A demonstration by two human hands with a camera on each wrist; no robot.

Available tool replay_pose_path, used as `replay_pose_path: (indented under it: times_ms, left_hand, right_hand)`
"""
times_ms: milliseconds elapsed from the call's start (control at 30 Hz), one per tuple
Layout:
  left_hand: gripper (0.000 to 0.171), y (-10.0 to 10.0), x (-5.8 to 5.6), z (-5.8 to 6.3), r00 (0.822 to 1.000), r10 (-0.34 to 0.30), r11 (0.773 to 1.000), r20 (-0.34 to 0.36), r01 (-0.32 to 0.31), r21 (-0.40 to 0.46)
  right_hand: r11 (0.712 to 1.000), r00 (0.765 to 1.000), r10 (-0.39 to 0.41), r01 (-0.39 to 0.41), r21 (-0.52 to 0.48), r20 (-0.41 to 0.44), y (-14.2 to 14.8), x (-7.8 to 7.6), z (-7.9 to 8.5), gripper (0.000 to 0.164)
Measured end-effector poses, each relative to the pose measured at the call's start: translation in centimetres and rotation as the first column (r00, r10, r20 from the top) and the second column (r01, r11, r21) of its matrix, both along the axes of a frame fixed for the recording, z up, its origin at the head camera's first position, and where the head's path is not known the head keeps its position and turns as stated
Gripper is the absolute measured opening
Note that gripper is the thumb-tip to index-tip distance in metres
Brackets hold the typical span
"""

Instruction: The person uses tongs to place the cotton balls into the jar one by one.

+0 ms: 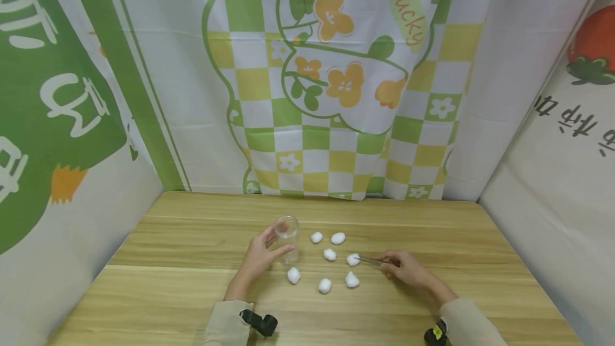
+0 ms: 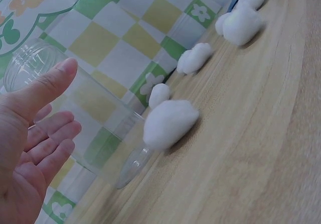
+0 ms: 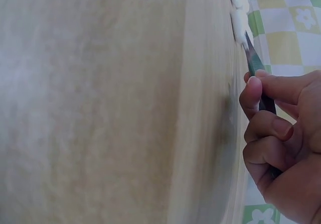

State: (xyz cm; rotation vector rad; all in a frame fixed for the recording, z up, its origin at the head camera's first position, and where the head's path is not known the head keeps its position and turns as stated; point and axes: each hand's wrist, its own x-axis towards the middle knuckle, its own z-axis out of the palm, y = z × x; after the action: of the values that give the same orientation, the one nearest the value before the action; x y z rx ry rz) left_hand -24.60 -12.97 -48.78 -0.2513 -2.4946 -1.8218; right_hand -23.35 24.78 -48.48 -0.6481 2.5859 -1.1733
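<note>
My left hand (image 1: pixel 261 254) holds a clear, empty jar (image 1: pixel 289 252), its thumb across the near side and its fingers around the far side. The jar stands upright on the table with its mouth uncovered. My right hand (image 1: pixel 405 268) pinches metal tweezers (image 1: pixel 369 259) between thumb and fingers, the other fingers curled around the handle. The tweezers' tips are right at a white cotton ball (image 1: pixel 353 260). In the right wrist view the tweezers (image 3: pixel 255 58) point at white cotton (image 3: pixel 241 25). A larger-looking cotton ball (image 2: pixel 170 125) lies beside the jar's base in the left wrist view.
Several more cotton balls lie scattered between the hands, among them one at the back (image 1: pixel 338 238), one in front (image 1: pixel 324 285) and one near the left hand (image 1: pixel 293 275). The wooden table (image 1: pixel 192 244) ends at a patterned curtain (image 1: pixel 331 138); cloth walls flank both sides.
</note>
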Motion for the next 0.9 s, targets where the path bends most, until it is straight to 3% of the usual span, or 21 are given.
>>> replay_pose_path:
  times_ms: [600,900]
  left_hand:
    - [0.075,-0.01,-0.10,-0.03,1.000,-0.003,1.000,-0.017,0.003,-0.014]
    - [0.069,0.78,-0.03,-0.10,0.996,-0.064,0.998,-0.057,0.064,0.002]
  right_hand:
    - [0.998,0.998,-0.052,0.051,-0.019,-0.042,-0.05,0.04,0.46,0.029]
    - [0.997,0.993,-0.068,0.065,-0.033,-0.097,-0.19,-0.08,0.68,0.024]
